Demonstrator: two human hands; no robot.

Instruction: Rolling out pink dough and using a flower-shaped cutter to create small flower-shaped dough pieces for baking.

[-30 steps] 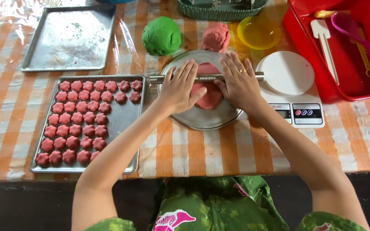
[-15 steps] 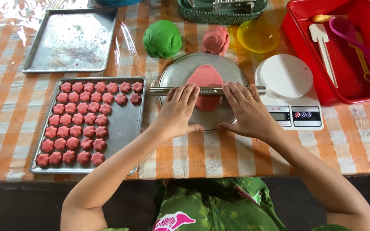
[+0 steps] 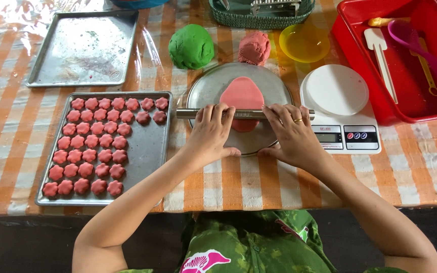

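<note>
Both hands, left hand (image 3: 209, 132) and right hand (image 3: 292, 134), rest with fingers spread flat, no closed grip, on a metal rolling pin (image 3: 244, 113) across pink dough (image 3: 242, 101). Uneven pressure could likely thin one side or tilt the round tray (image 3: 204, 91).

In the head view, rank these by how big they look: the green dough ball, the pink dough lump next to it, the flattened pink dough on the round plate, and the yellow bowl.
1. flattened pink dough
2. yellow bowl and green dough ball: look about alike, so unranked
3. pink dough lump
</note>
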